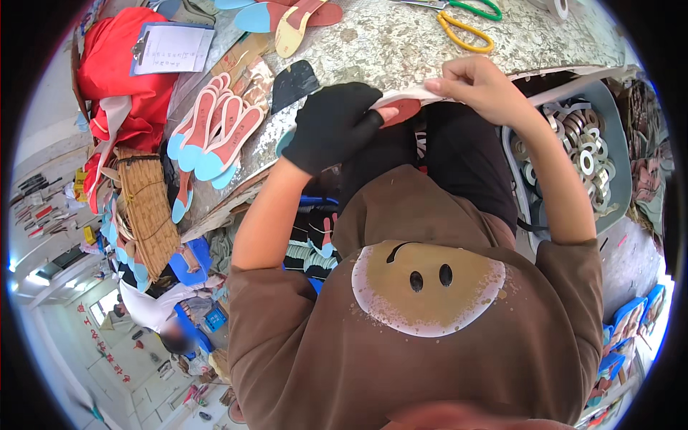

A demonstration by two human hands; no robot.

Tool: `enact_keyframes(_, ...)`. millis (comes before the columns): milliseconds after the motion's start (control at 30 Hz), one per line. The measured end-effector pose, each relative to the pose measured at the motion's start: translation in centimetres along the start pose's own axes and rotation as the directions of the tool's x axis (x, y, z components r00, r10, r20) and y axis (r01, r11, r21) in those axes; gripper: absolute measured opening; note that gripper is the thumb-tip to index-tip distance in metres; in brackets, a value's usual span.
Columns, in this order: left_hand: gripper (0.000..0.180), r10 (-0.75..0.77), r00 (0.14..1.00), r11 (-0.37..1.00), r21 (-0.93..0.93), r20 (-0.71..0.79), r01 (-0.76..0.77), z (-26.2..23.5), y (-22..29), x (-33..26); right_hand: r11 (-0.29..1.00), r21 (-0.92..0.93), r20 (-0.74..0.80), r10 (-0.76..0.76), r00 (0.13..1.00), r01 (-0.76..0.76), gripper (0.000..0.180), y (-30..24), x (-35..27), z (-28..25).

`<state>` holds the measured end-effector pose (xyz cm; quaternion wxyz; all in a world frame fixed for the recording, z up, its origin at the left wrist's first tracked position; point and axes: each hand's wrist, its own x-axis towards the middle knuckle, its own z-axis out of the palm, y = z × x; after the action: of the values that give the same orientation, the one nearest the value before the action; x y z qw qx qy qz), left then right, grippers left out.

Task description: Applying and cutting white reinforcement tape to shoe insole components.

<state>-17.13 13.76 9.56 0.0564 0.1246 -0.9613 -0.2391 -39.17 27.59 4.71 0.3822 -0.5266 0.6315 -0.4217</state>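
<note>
My left hand, in a black glove with bare fingertips, is closed round a sandal insole at the table's front edge. Of that insole, a red-brown part shows beyond my fingers; a light blue end shows at the other side of the glove. My bare right hand pinches a white strip between thumb and fingers. This strip runs along the insole's edge towards my left fingertips. How far it is attached I cannot tell. The glove hides the middle of the insole.
White-edged insoles lie fanned out at the left. Scissors with yellow and green handles and more insoles lie at the back. A dark flat piece is near my left hand. At the right stands a grey bin of tape rolls.
</note>
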Motion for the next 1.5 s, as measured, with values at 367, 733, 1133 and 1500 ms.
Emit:
enact_keyframes(367,0.022,-0.486,0.803,0.684,-0.722,-0.345,0.103,1.2,2.2,-6.0,0.88,0.42,-0.313,-0.09,0.945,0.223,0.009,-5.2,-2.8,6.3)
enact_keyframes(733,0.037,-0.651,0.636,0.368,-0.905,-0.415,-0.213,1.7,5.1,-3.8,0.836,-0.37,-0.335,-0.526,0.782,0.404,0.011,-9.5,0.0,9.3)
enact_keyframes(1133,0.029,-0.784,0.533,0.3,-0.946,-0.318,-0.124,2.9,5.0,-3.3,0.872,-0.388,-0.204,-0.395,0.896,0.297,0.015,-4.4,-2.9,9.8)
enact_keyframes(1500,0.015,-0.374,0.83,0.578,-0.804,-0.413,-0.139,4.9,3.5,-4.5,0.916,0.387,-0.082,-0.083,0.993,0.109,0.019,-2.6,-2.7,7.1)
